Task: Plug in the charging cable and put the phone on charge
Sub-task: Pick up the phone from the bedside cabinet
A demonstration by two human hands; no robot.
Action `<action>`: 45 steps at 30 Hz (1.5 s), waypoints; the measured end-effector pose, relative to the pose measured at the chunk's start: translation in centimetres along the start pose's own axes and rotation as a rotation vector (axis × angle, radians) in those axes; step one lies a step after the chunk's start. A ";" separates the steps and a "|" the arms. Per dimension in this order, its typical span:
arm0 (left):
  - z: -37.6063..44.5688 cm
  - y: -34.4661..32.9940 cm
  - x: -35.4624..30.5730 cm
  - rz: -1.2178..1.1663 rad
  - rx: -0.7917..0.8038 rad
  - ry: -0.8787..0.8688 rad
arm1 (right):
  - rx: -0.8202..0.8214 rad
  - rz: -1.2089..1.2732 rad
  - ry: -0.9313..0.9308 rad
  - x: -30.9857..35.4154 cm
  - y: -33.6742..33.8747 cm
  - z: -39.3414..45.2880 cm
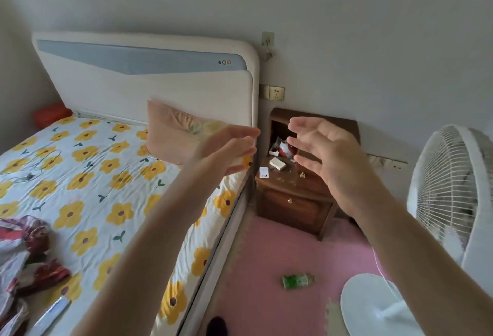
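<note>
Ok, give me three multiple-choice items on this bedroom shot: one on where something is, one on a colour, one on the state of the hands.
1. Where does the green bottle lie?
A. on the bed
B. on the pink floor mat
C. on the bedside cabinet

2. What colour are the flowers on the bedsheet?
A. yellow
B. blue
C. red

3. How are the two hands?
A. both grip a cable
B. the left holds a phone
C. both open and holding nothing

Answers:
1 B: the bottle lies on its side on the floor mat, in front of the bedside cabinet.
2 A: the sheet shows yellow flowers with dark centres.
3 C: the left hand and the right hand are raised in the air with straight fingers, nothing in them.
</note>
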State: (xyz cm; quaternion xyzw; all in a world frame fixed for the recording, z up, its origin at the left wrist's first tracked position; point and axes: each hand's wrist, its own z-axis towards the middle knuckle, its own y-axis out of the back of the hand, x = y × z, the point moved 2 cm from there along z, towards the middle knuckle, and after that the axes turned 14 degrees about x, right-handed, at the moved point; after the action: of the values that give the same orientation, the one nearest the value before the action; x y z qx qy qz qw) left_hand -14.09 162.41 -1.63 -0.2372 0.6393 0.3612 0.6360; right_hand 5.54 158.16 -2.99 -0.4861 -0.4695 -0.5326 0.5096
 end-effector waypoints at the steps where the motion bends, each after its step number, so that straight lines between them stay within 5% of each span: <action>1: 1.3 1.2 0.6 0.000 0.014 0.005 | -0.011 -0.005 -0.006 -0.5 -0.1 1.5; 10: 12.6 12.4 2.9 0.005 0.171 0.001 | -0.153 -0.019 -0.037 -1.8 -2.7 14.1; 20: 21.3 16.2 4.8 -0.027 0.332 -0.034 | -0.323 -0.049 -0.067 -2.5 -2.4 20.7; 45: 48.8 6.0 6.2 0.090 0.425 0.070 | -0.488 -0.061 -0.132 -6.6 20.2 34.7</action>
State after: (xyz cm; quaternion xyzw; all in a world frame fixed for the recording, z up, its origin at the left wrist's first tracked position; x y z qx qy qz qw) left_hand 12.14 204.42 -3.34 -0.0817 0.7326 0.2379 0.6324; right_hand 27.11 192.51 -6.49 -0.6141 -0.3739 -0.6123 0.3290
